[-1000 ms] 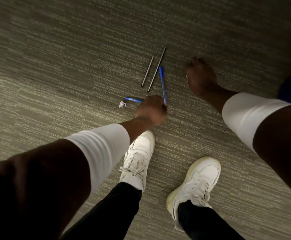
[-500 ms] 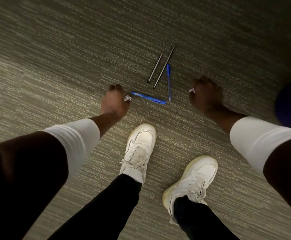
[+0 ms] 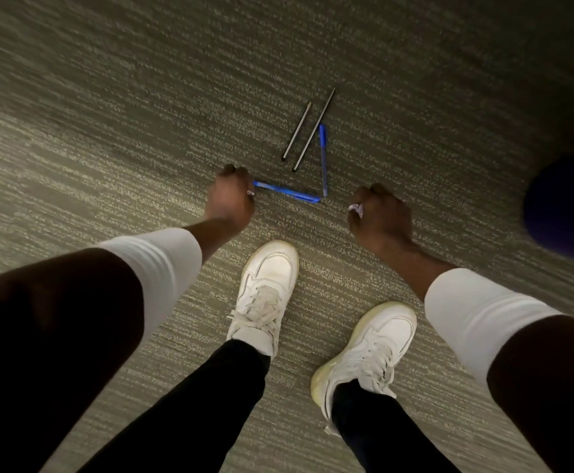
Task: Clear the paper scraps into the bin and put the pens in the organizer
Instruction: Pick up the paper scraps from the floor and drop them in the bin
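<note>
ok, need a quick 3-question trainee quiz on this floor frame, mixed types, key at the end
1. How many pens lie on the carpet?
2. True or false: the right hand is empty.
3. Which pen does the left hand touch? A) the thin dark pen nearest it B) the blue pen lying crosswise C) the blue pen pointing away

Key
1. Four: two dark pens and two blue pens.
2. False: a paper scrap shows at its fingers.
3. B; the left hand also shows a bit of white, likely a scrap.
</note>
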Tool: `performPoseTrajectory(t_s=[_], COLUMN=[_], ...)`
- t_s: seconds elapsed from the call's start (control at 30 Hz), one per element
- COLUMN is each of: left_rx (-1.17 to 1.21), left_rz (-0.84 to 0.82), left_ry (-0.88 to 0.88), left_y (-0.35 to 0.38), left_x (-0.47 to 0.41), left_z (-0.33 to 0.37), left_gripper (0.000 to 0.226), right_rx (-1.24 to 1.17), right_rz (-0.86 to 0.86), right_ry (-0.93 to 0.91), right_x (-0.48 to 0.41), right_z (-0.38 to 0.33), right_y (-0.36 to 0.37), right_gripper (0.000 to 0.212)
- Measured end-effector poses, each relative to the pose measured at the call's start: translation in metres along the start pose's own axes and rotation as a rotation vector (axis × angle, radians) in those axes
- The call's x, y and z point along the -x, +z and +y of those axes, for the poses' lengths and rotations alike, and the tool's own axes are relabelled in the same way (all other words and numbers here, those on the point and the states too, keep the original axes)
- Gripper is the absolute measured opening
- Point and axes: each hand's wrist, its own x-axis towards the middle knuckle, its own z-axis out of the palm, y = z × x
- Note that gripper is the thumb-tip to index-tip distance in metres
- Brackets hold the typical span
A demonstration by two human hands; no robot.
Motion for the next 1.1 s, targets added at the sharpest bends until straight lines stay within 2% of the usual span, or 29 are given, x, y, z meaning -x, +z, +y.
performPoseTrajectory(t_s=[0.17,0.37,0.6,0.7,0.83,0.97,1.1], left_rx=[0.034,0.029,0.051,0.045,0.083,0.142,0.145], left_rz=[-0.056,-0.136,-0.184,-0.196,-0.198,-0.223,-0.284], left_ry=[0.042,0.135,0.217,0.282,0.33,0.414,0.476], left_y=[-0.025,-0.071,-0.123,-0.126,-0.122,-0.117,-0.108], left_x=[0.023,0.053,0.078,0.087,0.105,0.131,0.155], left_z=[0.034,0.102,0.202,0.247,0.316,0.392,0.459], left_gripper=[0.013,0.018,0.017,0.02,0.01,0.008,0.012], right_rx=[-0.117,-0.218,-0.336,-0.393,-0.469,-0.512,-0.658], right_rz=[0.052,0.097,0.194,0.272,0.395,0.54,0.608], right_ry=[0.044,0.142,0.255,0.29,0.315,0.438,0.663], right_x=[0.04,0.1,0.163,0.185,0.212,0.243,0.261], right_z=[-0.002,0.009,0.058,0.086,0.122,0.16,0.204], right_y=[-0.022,-0.082,-0.154,-0.181,-0.212,-0.239,-0.254], right_gripper=[0.018,0.014,0.012,0.009,0.01,0.013,0.012])
